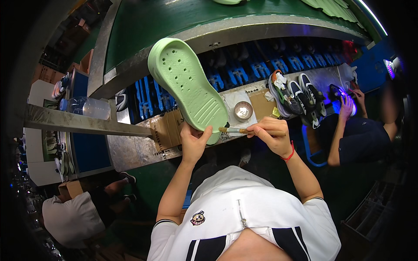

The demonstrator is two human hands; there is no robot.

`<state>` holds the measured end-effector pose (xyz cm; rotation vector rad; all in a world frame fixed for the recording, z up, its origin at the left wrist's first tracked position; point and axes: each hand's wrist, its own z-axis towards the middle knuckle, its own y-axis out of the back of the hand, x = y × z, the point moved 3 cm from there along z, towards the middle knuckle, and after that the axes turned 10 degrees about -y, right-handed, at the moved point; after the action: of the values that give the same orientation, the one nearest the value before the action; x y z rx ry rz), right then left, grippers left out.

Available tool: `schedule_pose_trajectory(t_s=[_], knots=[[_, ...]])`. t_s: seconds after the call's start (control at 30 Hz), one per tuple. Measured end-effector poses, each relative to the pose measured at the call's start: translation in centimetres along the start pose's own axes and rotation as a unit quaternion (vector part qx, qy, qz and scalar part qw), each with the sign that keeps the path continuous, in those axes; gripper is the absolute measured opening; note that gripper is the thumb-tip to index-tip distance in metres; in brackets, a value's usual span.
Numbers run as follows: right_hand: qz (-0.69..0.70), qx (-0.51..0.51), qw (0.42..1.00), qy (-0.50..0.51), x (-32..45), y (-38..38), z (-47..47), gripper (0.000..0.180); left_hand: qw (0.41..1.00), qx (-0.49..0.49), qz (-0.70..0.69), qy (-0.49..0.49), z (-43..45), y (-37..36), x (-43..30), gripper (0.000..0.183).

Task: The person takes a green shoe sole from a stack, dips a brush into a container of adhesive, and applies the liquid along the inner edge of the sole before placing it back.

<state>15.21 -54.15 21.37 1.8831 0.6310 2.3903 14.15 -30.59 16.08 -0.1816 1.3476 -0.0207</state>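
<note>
A pale green shoe sole with small holes at its far end and ridges near its middle is in my left hand. My thumb lies on the sole's near end, and the fingers go out of sight behind it. My right hand grips the wooden handle of a small brush. The brush's bristles are at the near right edge of the sole; whether they touch it I cannot tell. Beyond the brush, a small round bowl with whitish contents stands on white paper.
A metal-edged bench carries cardboard and several sneakers. Behind it is a row of blue racks under a green conveyor belt. A metal bar juts in at left. Co-workers are at right and lower left.
</note>
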Motion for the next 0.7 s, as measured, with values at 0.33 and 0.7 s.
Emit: schedule_pose_trajectory(t_s=[0.33, 0.7], knots=[[-0.040, 0.037, 0.998, 0.029, 0.8, 1.2, 0.7, 0.014, 1.000, 0.001, -0.003, 0.001, 0.0, -0.4, -0.4, 0.041], [-0.069, 0.025, 0.996, 0.054, 0.5, 2.2, 1.1, 0.011, 0.999, 0.032, 0.007, 0.028, -0.1, -0.8, -0.5, 0.041]])
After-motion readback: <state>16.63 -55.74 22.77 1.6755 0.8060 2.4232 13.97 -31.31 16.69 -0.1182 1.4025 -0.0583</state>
